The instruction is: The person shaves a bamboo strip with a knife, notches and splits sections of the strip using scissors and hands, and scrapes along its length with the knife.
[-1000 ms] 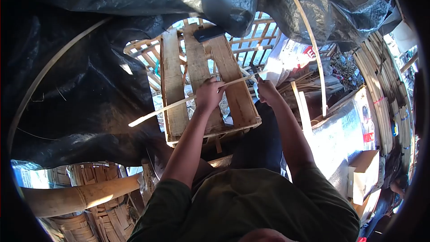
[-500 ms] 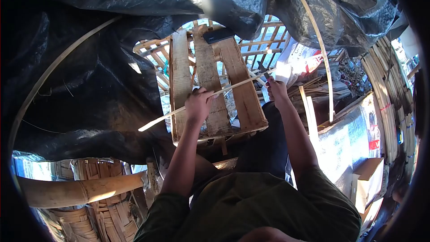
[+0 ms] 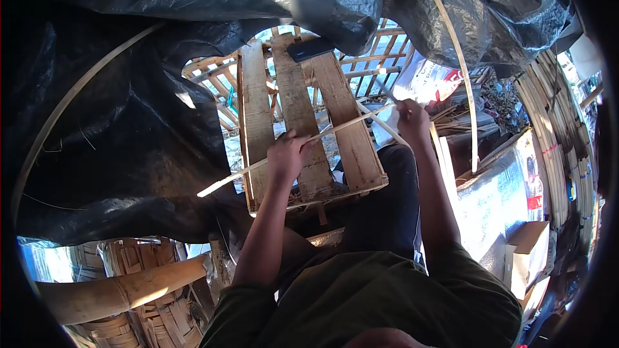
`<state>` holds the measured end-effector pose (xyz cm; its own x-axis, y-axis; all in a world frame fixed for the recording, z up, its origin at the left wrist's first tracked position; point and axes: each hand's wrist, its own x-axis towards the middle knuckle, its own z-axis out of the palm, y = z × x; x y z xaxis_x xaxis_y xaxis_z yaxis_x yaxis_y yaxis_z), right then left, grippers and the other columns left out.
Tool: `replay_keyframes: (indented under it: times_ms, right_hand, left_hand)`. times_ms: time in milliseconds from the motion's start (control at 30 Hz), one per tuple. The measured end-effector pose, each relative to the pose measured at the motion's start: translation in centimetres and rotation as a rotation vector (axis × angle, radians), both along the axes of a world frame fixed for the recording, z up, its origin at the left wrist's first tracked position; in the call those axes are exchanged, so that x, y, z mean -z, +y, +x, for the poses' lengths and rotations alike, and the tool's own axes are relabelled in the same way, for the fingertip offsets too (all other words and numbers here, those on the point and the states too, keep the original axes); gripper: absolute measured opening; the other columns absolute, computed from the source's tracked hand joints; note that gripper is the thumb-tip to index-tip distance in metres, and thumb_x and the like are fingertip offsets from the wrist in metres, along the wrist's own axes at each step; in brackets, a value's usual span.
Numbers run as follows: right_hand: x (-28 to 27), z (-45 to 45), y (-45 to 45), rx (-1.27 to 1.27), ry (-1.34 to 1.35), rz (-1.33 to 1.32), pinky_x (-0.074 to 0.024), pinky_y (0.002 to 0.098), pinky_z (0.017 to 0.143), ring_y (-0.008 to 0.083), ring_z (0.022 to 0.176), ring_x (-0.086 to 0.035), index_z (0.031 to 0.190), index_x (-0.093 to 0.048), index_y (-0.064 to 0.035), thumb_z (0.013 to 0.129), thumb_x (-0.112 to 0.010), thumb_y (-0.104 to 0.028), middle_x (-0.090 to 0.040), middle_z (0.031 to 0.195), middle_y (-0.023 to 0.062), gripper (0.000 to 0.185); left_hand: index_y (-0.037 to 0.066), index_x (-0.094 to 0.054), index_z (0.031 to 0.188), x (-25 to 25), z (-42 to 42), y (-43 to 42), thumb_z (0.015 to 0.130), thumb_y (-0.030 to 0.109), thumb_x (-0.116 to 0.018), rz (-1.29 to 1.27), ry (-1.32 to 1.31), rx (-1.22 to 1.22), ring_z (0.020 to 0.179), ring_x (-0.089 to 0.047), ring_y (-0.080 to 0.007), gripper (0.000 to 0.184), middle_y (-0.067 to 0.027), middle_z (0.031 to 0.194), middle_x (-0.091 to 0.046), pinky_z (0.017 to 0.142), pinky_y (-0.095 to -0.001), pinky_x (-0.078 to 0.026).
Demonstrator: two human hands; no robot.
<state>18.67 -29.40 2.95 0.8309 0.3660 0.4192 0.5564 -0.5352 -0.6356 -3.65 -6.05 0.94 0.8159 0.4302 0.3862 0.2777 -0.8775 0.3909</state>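
Note:
My left hand (image 3: 287,154) is closed around a long, thin bamboo strip (image 3: 348,125), which slants up to the right across a slatted wooden crate (image 3: 342,135). At the strip's right end is my right hand (image 3: 413,119), its fingers wrapped round a knife (image 3: 387,92) whose blade points up and left. The knife's handle is hidden in the fist and the blade is blurred. A second pale strip (image 3: 385,126) slants down to the right below the first, close to my right hand. On the crate's far end lies a flat dark object (image 3: 310,49) like a phone.
Black plastic sheeting (image 3: 129,122) hangs at the left and overhead. Bent bamboo rods (image 3: 459,51) curve down on both sides. A white printed sack (image 3: 422,80) lies beyond my right hand. Bundled bamboo strips (image 3: 548,135) and a cardboard box (image 3: 529,254) stand at the right.
My right hand has moved slightly right with the knife, and the blade has turned. A second pale strip now shows below the first. My left hand keeps its hold on the bamboo strip.

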Motion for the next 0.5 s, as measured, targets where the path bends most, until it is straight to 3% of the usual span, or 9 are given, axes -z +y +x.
replay_keyframes:
  times_ms: [33, 133, 200, 333, 400, 433, 467, 500]
  right_hand:
    - [-0.8, 0.0, 0.5, -0.077, -0.029, -0.04, -0.052, 0.0407, 0.069, 0.0327, 0.077, -0.068, 0.095, -0.07, -0.0067, 0.091, -0.063, -0.015, -0.069, 0.081, 0.0178, 0.012]
    - [-3.2, -0.7, 3.2, -0.157, -0.007, -0.123, -0.0526, 0.0405, 0.069, 0.0315, 0.077, -0.068, 0.097, -0.073, -0.0098, 0.088, -0.064, -0.013, -0.07, 0.082, 0.0142, 0.012]
    - [-1.4, 0.8, 5.2, -0.228, -0.015, -0.094, -0.0535, 0.041, 0.071, 0.0313, 0.077, -0.069, 0.095, -0.074, -0.0111, 0.085, -0.067, -0.013, -0.07, 0.082, 0.0121, 0.012]
    - [-0.1, 2.6, 9.5, -0.413, -0.101, -0.336, -0.055, 0.0422, 0.075, 0.0308, 0.078, -0.069, 0.088, -0.076, -0.0144, 0.08, -0.069, -0.017, -0.071, 0.084, 0.0106, 0.011]
    - [2.0, 5.4, 10.8, -0.64, -0.291, -0.476, -0.0551, 0.042, 0.077, 0.03, 0.081, -0.069, 0.088, -0.077, -0.0166, 0.079, -0.069, -0.018, -0.072, 0.088, 0.0103, 0.012]
    - [2.2, 7.0, 11.0, -0.623, -0.03, -0.394, -0.0549, 0.0414, 0.08, 0.0289, 0.084, -0.07, 0.089, -0.077, -0.0172, 0.079, -0.069, -0.022, -0.072, 0.092, 0.01, 0.013]
    - [3.8, 10.0, 11.3, -0.487, -0.197, -0.532, -0.0552, 0.0414, 0.079, 0.0279, 0.087, -0.07, 0.089, -0.077, -0.0163, 0.081, -0.069, -0.023, -0.073, 0.094, 0.0087, 0.014]
    - [3.0, 11.0, 11.6, -0.248, -0.109, -0.61, -0.0552, 0.0417, 0.079, 0.0278, 0.087, -0.07, 0.089, -0.077, -0.0165, 0.082, -0.07, -0.023, -0.073, 0.095, 0.0091, 0.013]
  left_hand:
    - [0.018, -0.077, 0.093, -0.2, 0.0, 0.0, 0.086, 0.034, -0.07, -0.004, -0.001, 0.0, 0.071, -0.064, -0.026, 0.019, -0.0069, 0.076, -0.058, 0.06, -0.0393, -0.052]
    - [0.018, -0.076, 0.09, -0.3, 0.0, 0.0, 0.086, 0.032, -0.07, -0.013, 0.049, 0.003, 0.07, -0.065, -0.0264, 0.017, -0.0074, 0.077, -0.059, 0.06, -0.0396, -0.053]
    - [0.017, -0.076, 0.088, -0.3, 0.1, 0.1, 0.085, 0.032, -0.07, -0.02, 0.029, 0.008, 0.071, -0.065, -0.0263, 0.016, -0.007, 0.079, -0.06, 0.06, -0.0399, -0.053]
    - [0.017, -0.076, 0.087, 0.3, 0.1, 0.3, 0.085, 0.032, -0.07, -0.02, 0.021, 0.018, 0.072, -0.065, -0.0263, 0.016, -0.0068, 0.081, -0.061, 0.06, -0.0398, -0.053]
    - [0.02, -0.077, 0.09, 0.7, 0.2, 0.5, 0.082, 0.033, -0.073, -0.038, -0.024, 0.017, 0.074, -0.066, -0.027, 0.016, -0.0051, 0.078, -0.061, 0.062, -0.0413, -0.053]
    - [0.02, -0.077, 0.09, 0.6, 0.1, 0.5, 0.082, 0.033, -0.073, -0.039, -0.024, 0.013, 0.074, -0.066, -0.027, 0.016, -0.0051, 0.078, -0.061, 0.062, -0.0413, -0.053]
    - [0.019, -0.077, 0.09, 0.4, 0.1, 0.5, 0.082, 0.033, -0.072, -0.06, -0.008, 0.015, 0.074, -0.066, -0.0271, 0.016, -0.0053, 0.079, -0.061, 0.063, -0.0414, -0.053]
    - [0.019, -0.077, 0.09, 0.4, 0.2, 0.5, 0.082, 0.033, -0.072, -0.08, 0.006, 0.017, 0.075, -0.066, -0.0272, 0.017, -0.0055, 0.079, -0.061, 0.063, -0.0416, -0.053]
